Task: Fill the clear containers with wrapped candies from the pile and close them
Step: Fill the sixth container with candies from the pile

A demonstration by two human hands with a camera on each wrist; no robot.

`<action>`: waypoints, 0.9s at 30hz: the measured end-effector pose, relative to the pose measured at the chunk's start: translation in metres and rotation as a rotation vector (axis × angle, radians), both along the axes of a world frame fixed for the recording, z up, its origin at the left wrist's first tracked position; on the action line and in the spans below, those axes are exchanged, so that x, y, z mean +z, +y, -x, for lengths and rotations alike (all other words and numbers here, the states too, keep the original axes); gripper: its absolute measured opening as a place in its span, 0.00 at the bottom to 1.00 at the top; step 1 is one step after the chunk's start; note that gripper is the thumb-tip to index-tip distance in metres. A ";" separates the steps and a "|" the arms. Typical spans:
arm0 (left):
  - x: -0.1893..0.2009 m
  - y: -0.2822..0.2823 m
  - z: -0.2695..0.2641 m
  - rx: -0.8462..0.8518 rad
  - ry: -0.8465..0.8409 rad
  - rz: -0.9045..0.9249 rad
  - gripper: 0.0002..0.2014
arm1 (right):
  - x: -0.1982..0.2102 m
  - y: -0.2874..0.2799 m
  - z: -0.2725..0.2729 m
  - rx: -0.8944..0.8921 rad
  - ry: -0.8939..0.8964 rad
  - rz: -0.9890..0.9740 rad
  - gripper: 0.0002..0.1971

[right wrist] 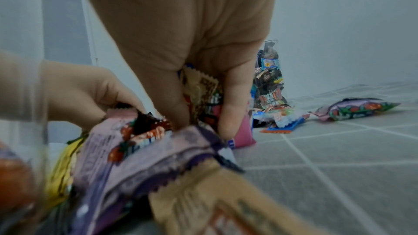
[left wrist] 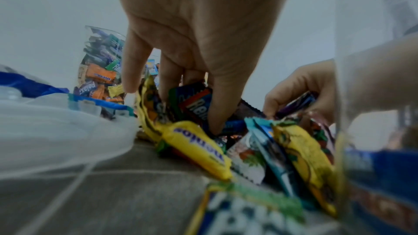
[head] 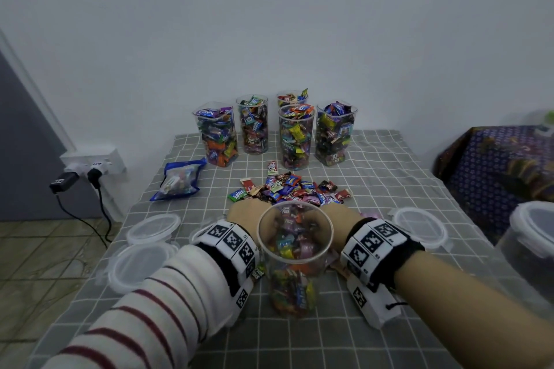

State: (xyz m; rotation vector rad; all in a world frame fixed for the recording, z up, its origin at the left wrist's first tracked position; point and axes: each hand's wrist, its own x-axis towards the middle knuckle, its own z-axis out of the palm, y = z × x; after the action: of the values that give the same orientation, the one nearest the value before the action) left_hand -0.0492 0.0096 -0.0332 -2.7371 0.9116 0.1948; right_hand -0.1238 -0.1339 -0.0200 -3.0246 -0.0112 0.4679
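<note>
While the left hand (left wrist: 199,45) is clenching wrapped candies (left wrist: 194,106) at the pile's left edge, the clear container (head: 295,252) is standing between both wrists, partly filled. Right of it, the right hand (right wrist: 192,56) is pinching several wrappers; both should be lifting compact handfuls straight over the rim.

Five filled containers (head: 274,129) stand behind the candy pile (head: 292,189), the open container (head: 295,255) before it, lids (head: 153,229) at both sides.
</note>
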 end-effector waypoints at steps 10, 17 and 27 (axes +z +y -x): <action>0.022 0.019 0.006 0.045 0.063 0.461 0.15 | 0.009 -0.014 0.007 -0.102 -0.196 -0.178 0.10; 0.047 0.029 0.013 0.125 0.129 0.837 0.10 | 0.049 -0.015 0.023 -0.146 -0.405 -0.482 0.06; 0.077 0.048 0.033 0.070 0.145 1.245 0.06 | 0.106 0.009 0.064 -0.016 -0.610 -0.970 0.08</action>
State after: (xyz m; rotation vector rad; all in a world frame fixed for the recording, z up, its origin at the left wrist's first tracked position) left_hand -0.0824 0.0575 0.0443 -3.9123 1.2586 -0.2817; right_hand -0.1882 -0.1249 0.0863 -2.0799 -0.1884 -0.3854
